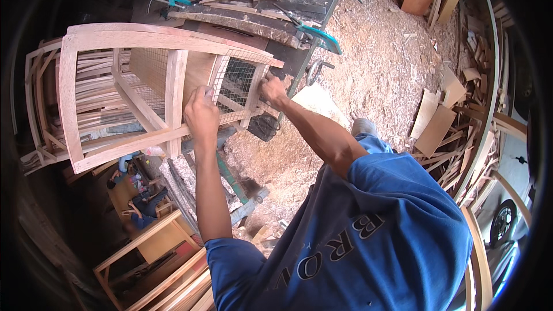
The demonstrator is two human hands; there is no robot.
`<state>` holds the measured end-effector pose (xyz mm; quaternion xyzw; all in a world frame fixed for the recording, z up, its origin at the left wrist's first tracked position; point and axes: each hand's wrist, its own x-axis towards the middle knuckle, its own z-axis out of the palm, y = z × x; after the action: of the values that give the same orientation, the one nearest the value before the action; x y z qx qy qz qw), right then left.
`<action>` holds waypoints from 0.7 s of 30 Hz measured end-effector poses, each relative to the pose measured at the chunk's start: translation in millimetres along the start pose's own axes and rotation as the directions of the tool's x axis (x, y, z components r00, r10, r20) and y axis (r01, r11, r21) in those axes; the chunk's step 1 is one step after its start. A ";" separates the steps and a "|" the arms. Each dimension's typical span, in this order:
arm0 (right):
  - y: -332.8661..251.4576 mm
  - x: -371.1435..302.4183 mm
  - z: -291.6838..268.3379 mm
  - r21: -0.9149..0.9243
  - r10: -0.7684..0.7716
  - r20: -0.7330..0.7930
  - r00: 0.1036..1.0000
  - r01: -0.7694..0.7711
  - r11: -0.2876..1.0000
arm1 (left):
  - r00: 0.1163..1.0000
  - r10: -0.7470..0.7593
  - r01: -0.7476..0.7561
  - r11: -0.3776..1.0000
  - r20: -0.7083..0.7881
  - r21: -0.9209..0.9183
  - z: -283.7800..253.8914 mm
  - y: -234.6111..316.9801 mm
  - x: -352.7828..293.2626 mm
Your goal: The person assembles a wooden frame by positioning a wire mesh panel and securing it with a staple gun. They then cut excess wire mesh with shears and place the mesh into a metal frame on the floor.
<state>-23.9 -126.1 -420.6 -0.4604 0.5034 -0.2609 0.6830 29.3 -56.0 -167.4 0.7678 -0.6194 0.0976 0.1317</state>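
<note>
Frame (176, 83), seen from the head: pale bare wood, with a long bowed upper rail, straight crosspieces, a plain wooden panel inside and square wire mesh (231, 74) toward its right end. It lies tilted in front of the person, beside the dark bench (314, 1). Left hand (201, 112) is curled against the frame near the mesh, right hand (273, 88) curled at its right end; I cannot tell what either grips.

loose blue T-shirt (409, 236) | short sleeves (230, 262) | dark lettering (344, 246) (pale-outlined) | bare forearms (314, 129)
</note>
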 end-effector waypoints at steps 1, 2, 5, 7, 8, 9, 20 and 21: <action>2.1 -1.0 -3.0 -0.036 -0.079 0.016 0.997 0.080 0.996 | 1.000 -0.006 0.006 1.000 -0.004 -0.011 2.0 -1.1 -0.6; 2.8 0.8 -7.0 -0.078 -0.117 0.052 0.992 0.121 0.990 | 1.000 -0.017 0.017 1.000 -0.021 -0.014 1.8 -3.8 -0.4; 6.8 1.7 -23.6 -0.007 -0.082 0.104 0.991 0.083 0.997 | 0.999 -0.047 0.045 0.995 0.026 0.087 4.2 -4.9 -1.3; 5.8 0.2 -40.6 0.123 0.005 0.081 0.997 -0.016 0.992 | 0.998 0.039 -0.047 0.986 0.050 0.163 1.9 -0.2 -13.4; 5.0 -3.8 -50.9 0.218 -0.051 0.066 0.997 0.035 0.975 | 0.997 0.075 -0.072 0.986 -0.012 0.149 1.6 4.6 -24.8; 3.9 -9.8 -69.2 0.286 -0.054 0.159 0.986 0.006 0.958 | 0.995 0.089 -0.082 0.987 -0.048 0.138 2.3 11.2 -41.0; -3.9 -194.3 -77.8 -0.028 -0.308 0.282 0.909 0.328 0.944 | 0.219 -0.975 0.423 0.055 0.043 -0.905 62.5 64.0 -321.4; 0.5 -215.2 -68.8 -0.108 -0.261 0.340 0.903 0.313 0.944 | 0.136 -0.981 0.400 -0.073 0.138 -0.914 57.7 69.9 -346.2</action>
<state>-164.6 25.5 -329.5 -0.6192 0.3313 -0.2391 0.6705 -113.8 231.9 -324.7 0.7262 0.0661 -0.0534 0.6822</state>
